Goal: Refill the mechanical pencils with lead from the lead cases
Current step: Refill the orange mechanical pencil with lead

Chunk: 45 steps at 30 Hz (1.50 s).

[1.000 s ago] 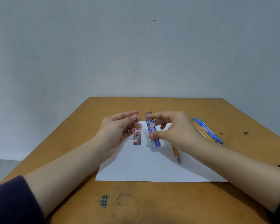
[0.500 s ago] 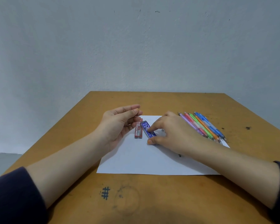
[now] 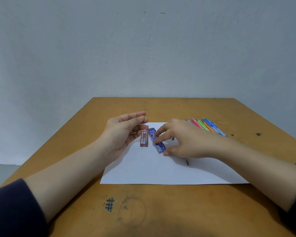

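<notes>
On the brown wooden counter (image 3: 161, 211) lies a white sheet of paper (image 3: 152, 168), probably spread to catch stray leads. On the paper's near right part, a dark pencil tip (image 3: 187, 161) pokes out from under the right hand (image 3: 186, 139). That hand's fingers (image 3: 158, 132) are loosely spread, with the forefinger on the flat blue plastic lead case (image 3: 159, 146) at the paper's middle and the thumb at the case's near end. Whether they grip or merely touch it I cannot tell. A slim red lead case (image 3: 144, 137) lies just to its left. Above the red case, the left hand (image 3: 123, 132) pinches a thin grey lead (image 3: 144, 124) between thumb and forefinger, seemingly ready for loading. A row of bright plastic mechanical pencils (image 3: 207, 126) waits at the paper's far right corner.
</notes>
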Available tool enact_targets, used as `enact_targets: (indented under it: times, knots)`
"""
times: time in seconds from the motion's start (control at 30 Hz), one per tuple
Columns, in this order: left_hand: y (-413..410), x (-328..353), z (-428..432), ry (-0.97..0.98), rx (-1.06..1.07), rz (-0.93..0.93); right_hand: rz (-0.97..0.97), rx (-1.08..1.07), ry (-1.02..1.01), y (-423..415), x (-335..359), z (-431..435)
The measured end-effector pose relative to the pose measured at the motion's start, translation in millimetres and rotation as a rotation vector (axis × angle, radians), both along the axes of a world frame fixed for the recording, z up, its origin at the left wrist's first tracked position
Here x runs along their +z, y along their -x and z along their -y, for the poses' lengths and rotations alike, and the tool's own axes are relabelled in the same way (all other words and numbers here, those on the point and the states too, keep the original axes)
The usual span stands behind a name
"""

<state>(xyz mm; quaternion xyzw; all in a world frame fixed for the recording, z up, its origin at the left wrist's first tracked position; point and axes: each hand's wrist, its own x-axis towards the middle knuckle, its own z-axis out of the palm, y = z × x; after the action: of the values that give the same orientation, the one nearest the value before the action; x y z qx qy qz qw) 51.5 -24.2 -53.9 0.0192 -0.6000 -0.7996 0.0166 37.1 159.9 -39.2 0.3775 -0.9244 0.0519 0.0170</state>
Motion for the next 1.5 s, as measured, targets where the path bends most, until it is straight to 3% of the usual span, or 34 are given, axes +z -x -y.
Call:
enact_targets:
  times: [0.8, 1.17, 1.33, 1.5]
  knots:
    - [-4.8, -0.7, -2.0, 0.350, 0.051, -0.160, -0.165, -0.049, 0.132, 12.6, -29.0, 10.3]
    - [-5.5, -0.8, -3.7, 0.398, 0.071, -0.159, -0.104, -0.044, 0.259, 10.1, -25.4, 9.9]
    - [-6.1, 0.4, -4.8, 0.393, 0.059, -0.144, -0.071, -0.266, 0.348, 12.0, -4.7, -3.2]
    - [-4.3, -0.5, -4.1, 0.407, 0.077, -0.113, 0.038, -0.470, 0.263, 9.9, 1.6, -9.8]
